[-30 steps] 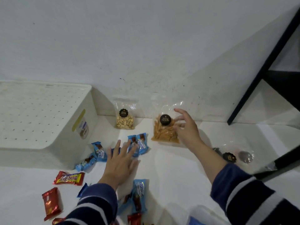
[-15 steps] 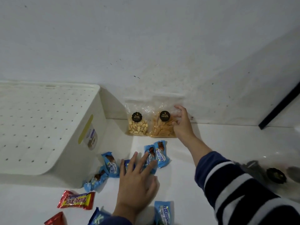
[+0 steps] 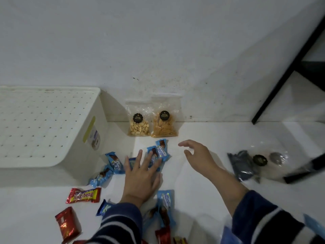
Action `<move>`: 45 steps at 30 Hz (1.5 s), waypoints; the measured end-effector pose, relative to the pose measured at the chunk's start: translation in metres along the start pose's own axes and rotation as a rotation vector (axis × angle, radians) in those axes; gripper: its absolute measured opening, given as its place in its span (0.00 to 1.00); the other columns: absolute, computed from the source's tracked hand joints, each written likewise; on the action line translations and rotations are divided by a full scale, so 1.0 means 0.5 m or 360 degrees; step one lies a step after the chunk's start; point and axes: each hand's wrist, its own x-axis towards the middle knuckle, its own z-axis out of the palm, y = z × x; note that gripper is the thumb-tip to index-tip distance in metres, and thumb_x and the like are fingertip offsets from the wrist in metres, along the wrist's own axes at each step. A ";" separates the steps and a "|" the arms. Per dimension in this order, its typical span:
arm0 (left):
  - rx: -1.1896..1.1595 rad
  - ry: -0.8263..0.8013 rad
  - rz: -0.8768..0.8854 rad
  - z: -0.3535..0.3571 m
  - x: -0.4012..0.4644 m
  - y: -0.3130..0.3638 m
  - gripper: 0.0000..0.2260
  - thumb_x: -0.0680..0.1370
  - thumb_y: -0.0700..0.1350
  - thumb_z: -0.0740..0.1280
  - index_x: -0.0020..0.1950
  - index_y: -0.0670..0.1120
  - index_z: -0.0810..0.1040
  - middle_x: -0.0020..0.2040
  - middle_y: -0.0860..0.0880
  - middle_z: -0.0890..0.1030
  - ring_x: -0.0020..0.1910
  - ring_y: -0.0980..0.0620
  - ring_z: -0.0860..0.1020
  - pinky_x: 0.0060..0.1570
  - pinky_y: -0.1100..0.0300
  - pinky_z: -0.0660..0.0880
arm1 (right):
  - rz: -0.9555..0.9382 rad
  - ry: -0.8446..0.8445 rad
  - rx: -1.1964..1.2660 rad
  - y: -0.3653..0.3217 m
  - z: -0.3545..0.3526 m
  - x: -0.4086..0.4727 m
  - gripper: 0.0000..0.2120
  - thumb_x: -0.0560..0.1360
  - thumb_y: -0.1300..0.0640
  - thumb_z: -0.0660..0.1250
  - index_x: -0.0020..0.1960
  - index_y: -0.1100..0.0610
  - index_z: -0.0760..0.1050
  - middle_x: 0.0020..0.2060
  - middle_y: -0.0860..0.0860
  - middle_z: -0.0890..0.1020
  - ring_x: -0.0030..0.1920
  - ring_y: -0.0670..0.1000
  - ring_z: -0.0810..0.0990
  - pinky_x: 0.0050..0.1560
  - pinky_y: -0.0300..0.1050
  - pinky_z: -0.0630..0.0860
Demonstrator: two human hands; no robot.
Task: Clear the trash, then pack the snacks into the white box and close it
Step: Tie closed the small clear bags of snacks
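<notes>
White box point(image 3: 52, 131) sits lidded at the floor's left edge; left hand point(image 3: 140, 176) lies flat on blue snack packets point(image 3: 159, 154), grip open; right hand point(image 3: 198, 155) hovers, grip open and empty.

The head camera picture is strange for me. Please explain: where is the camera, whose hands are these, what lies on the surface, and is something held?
The camera sits on a person's head, looking forward and down. No machine: two bare hands. The left hand lies flat on blue wrappers; the right hand hovers open, holding nothing. On the white surface: a closed white box, two clear snack bags standing against the wall, red wrappers, and a dark bag at right.
</notes>
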 end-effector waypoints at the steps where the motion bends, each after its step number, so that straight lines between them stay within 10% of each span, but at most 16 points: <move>1: -0.0006 0.0020 0.0034 -0.011 0.005 0.010 0.23 0.73 0.57 0.56 0.67 0.56 0.72 0.70 0.48 0.72 0.71 0.41 0.67 0.67 0.33 0.57 | 0.0005 -0.0008 -0.0032 0.006 -0.019 -0.022 0.15 0.78 0.66 0.60 0.56 0.50 0.78 0.59 0.48 0.79 0.61 0.48 0.75 0.56 0.35 0.67; 9: -0.0774 -0.0049 0.0370 -0.078 0.070 0.258 0.22 0.79 0.53 0.59 0.73 0.52 0.64 0.74 0.52 0.64 0.73 0.54 0.62 0.69 0.62 0.59 | 0.0234 0.0222 -0.0307 0.076 -0.214 -0.141 0.13 0.78 0.62 0.59 0.55 0.52 0.79 0.56 0.50 0.80 0.51 0.49 0.79 0.51 0.39 0.74; 21: -0.0682 -0.0469 0.0489 -0.057 0.182 0.460 0.47 0.69 0.58 0.73 0.78 0.50 0.47 0.78 0.47 0.50 0.77 0.47 0.51 0.74 0.51 0.55 | 0.0504 0.0590 -0.1072 0.162 -0.377 -0.195 0.17 0.74 0.66 0.58 0.61 0.55 0.71 0.59 0.53 0.73 0.62 0.55 0.72 0.57 0.45 0.72; 28: -0.0753 -0.0412 0.0397 -0.031 0.174 0.464 0.43 0.69 0.54 0.73 0.77 0.55 0.50 0.69 0.50 0.64 0.67 0.49 0.64 0.61 0.51 0.71 | 0.0677 0.0490 -0.1235 0.143 -0.367 -0.159 0.17 0.74 0.65 0.62 0.61 0.58 0.68 0.57 0.54 0.77 0.64 0.55 0.70 0.54 0.46 0.74; 37: -0.0763 -0.0108 0.0001 -0.021 0.038 0.360 0.41 0.69 0.60 0.70 0.76 0.56 0.52 0.66 0.52 0.66 0.64 0.50 0.67 0.56 0.56 0.71 | 0.0677 0.0263 -0.0521 0.100 -0.328 -0.123 0.19 0.75 0.66 0.62 0.65 0.59 0.74 0.64 0.54 0.77 0.63 0.55 0.76 0.59 0.44 0.74; 45: -0.0588 -0.0005 -0.0130 -0.003 -0.005 0.322 0.43 0.69 0.68 0.65 0.77 0.54 0.50 0.65 0.52 0.69 0.64 0.49 0.66 0.60 0.53 0.66 | 0.0671 -0.0006 -0.0344 0.057 -0.330 -0.089 0.13 0.74 0.68 0.64 0.55 0.60 0.81 0.47 0.53 0.81 0.48 0.53 0.79 0.46 0.41 0.73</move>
